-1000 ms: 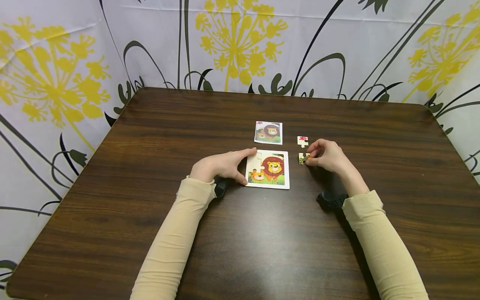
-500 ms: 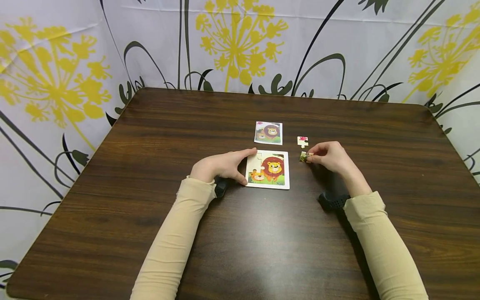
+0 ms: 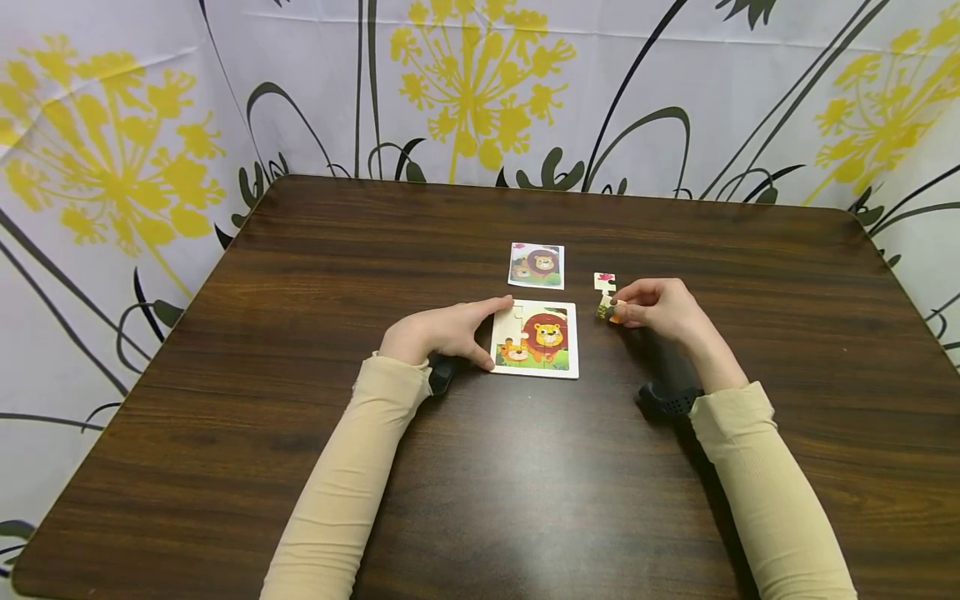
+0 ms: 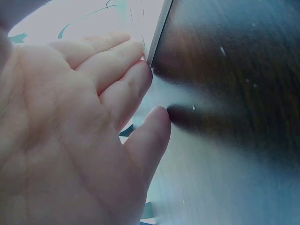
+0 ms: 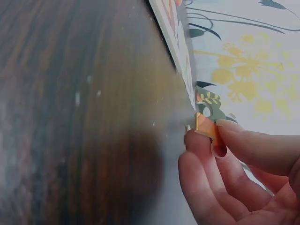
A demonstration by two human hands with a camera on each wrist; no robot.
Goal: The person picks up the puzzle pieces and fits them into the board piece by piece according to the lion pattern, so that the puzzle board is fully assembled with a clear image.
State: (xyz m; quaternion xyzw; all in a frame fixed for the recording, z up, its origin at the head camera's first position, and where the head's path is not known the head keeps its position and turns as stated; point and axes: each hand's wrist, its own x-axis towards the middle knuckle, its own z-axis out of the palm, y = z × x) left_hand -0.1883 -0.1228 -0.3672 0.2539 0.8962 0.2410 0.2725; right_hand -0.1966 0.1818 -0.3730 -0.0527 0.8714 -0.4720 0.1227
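Observation:
My left hand [image 3: 444, 331] rests at the left side of a white-framed puzzle board [image 3: 572, 354], its extended index finger and thumb touching the two left corners. Lion and cub pieces fill the right and lower parts of the board; bare pale backing shows at upper left. To the right of it, my right hand [image 3: 660, 310] pinches a puzzle piece [image 5: 210, 123] with orange and dark green print, tilted up between thumb and fingers. Just beyond that lies a second puzzle piece [image 3: 604, 281] with a pink flower, on the tabletop.
A picture card [image 3: 537, 266] of the lion and cub lies behind the board. Everything is on a dark wood-grain table [image 3: 480, 492]. At its back hangs a white cloth [image 3: 315, 50] with yellow flowers.
My right hand has tipped the orange-and-green piece up from lying flat and turned it in the fingers, staying close to the same spot. The left hand and board have stayed still.

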